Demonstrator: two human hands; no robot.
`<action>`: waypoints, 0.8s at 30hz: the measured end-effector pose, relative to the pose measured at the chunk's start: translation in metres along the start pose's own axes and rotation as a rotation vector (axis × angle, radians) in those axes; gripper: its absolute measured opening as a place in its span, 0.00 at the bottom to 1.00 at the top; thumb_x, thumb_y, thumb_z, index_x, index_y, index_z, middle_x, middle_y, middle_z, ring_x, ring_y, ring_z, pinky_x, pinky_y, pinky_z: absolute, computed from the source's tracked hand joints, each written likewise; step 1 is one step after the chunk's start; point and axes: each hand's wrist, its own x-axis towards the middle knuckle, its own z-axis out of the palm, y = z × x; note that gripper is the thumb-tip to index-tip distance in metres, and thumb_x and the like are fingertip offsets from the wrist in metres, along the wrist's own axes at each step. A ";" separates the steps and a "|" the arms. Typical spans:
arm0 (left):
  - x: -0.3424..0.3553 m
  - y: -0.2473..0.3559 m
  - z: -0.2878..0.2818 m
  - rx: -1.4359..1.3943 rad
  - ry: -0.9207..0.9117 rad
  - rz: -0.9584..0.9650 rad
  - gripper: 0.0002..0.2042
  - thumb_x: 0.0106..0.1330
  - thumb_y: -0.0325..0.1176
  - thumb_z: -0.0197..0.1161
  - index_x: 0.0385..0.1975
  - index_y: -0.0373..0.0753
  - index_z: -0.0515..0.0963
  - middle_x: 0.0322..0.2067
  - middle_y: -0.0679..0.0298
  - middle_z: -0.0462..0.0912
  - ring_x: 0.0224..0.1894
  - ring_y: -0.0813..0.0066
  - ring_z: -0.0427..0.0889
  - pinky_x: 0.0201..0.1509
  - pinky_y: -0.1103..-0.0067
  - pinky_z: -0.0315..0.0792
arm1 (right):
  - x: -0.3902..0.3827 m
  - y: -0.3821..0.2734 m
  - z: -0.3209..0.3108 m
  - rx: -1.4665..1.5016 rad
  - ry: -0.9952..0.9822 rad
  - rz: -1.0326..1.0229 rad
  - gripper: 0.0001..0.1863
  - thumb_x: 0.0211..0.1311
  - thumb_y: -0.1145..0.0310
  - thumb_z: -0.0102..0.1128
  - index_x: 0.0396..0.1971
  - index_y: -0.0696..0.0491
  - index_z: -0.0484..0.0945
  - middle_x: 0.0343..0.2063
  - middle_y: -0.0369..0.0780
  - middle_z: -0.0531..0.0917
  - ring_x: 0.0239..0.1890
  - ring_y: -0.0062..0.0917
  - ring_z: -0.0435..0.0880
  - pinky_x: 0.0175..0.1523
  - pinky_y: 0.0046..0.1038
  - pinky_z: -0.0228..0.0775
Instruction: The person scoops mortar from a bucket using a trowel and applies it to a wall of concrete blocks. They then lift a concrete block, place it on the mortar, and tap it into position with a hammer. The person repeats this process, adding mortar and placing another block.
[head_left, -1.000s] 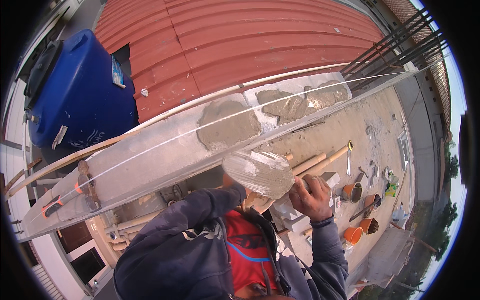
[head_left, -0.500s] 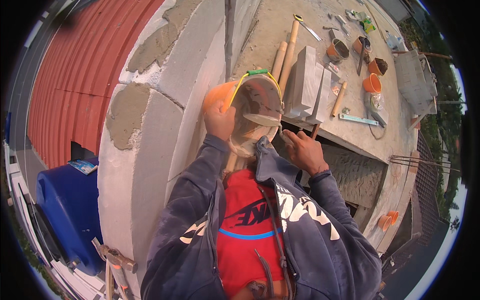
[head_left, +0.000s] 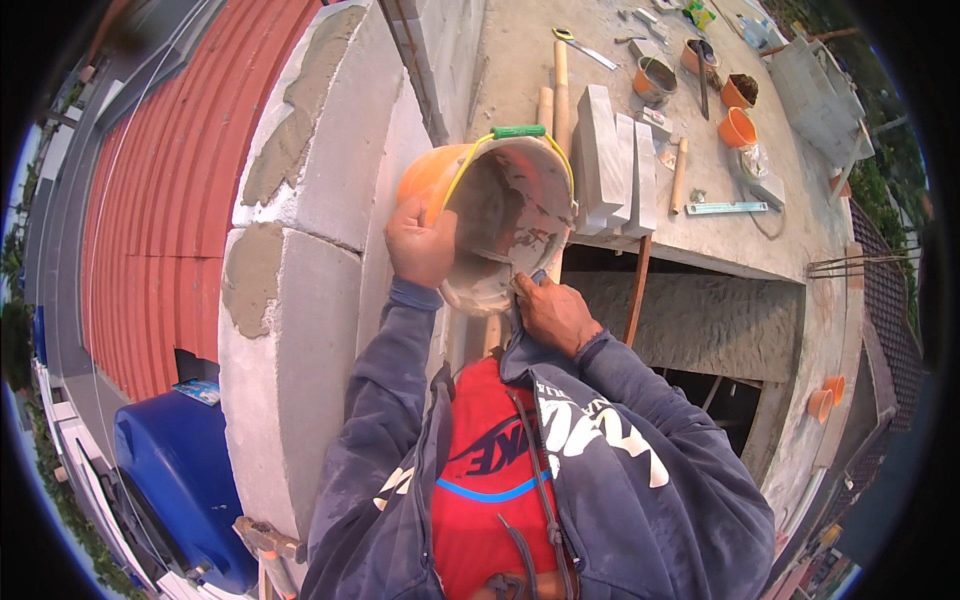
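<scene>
- We see the left hand (head_left: 420, 243) gripping the orange bucket (head_left: 500, 215) at its side wall, fingers curled tight on the plastic, thumb side toward the rim.
- Bucket is held up in front of the chest, tipped over: its mouth faces us and slightly right, its base points away toward the block wall (head_left: 300, 290). Long axis, base to mouth, runs roughly up-left to down-right.
- Inside of the bucket is smeared with grey mortar; the yellow wire handle with green grip (head_left: 519, 131) lies over the top rim.
- Right hand (head_left: 553, 312) sits at the bucket's lower rim, fingers pinched around a tool (head_left: 527, 283); only a bit of it shows, and we cannot tell what kind it is.
- Wall is just left of the bucket, with mortar patches on top.
- Beyond the bucket, grey blocks (head_left: 615, 160) stand on a concrete slab (head_left: 790, 220), with small orange pots (head_left: 737, 127), wooden handles and a level (head_left: 728, 208) well apart from the hands.
- Blue barrel (head_left: 175, 480) sits down left beside a red roof (head_left: 140, 230).
</scene>
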 end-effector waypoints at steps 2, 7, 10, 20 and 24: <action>0.002 0.007 0.006 -0.013 -0.009 0.006 0.05 0.60 0.24 0.64 0.34 0.32 0.83 0.22 0.72 0.74 0.26 0.86 0.68 0.32 0.79 0.68 | 0.007 -0.002 -0.003 0.103 0.003 -0.012 0.25 0.70 0.65 0.58 0.63 0.61 0.76 0.34 0.58 0.88 0.35 0.51 0.91 0.39 0.48 0.85; 0.023 0.003 0.020 0.061 -0.090 0.047 0.03 0.59 0.25 0.65 0.27 0.32 0.79 0.19 0.70 0.74 0.24 0.85 0.69 0.29 0.77 0.67 | 0.053 0.003 0.021 0.381 0.046 -0.098 0.25 0.74 0.63 0.56 0.65 0.63 0.74 0.38 0.59 0.89 0.32 0.48 0.91 0.37 0.46 0.83; 0.029 0.002 0.025 0.068 -0.071 0.129 0.06 0.58 0.26 0.66 0.25 0.33 0.76 0.17 0.70 0.71 0.22 0.85 0.67 0.26 0.76 0.65 | 0.058 -0.014 0.000 0.853 -0.146 0.043 0.24 0.79 0.60 0.53 0.65 0.60 0.75 0.33 0.50 0.86 0.25 0.36 0.87 0.32 0.39 0.81; 0.031 -0.021 0.011 -0.464 0.066 -0.141 0.12 0.71 0.37 0.62 0.26 0.39 0.74 0.25 0.73 0.72 0.27 0.83 0.69 0.31 0.79 0.65 | -0.015 0.018 -0.053 2.057 -0.520 0.270 0.28 0.84 0.56 0.47 0.76 0.52 0.63 0.33 0.43 0.81 0.18 0.23 0.77 0.18 0.22 0.70; 0.009 -0.015 0.020 -0.686 0.317 -0.384 0.12 0.71 0.40 0.61 0.30 0.38 0.79 0.26 0.72 0.73 0.27 0.79 0.70 0.33 0.78 0.67 | -0.049 0.016 -0.113 1.978 -0.367 0.213 0.31 0.82 0.58 0.47 0.78 0.53 0.61 0.32 0.46 0.80 0.17 0.25 0.77 0.17 0.25 0.71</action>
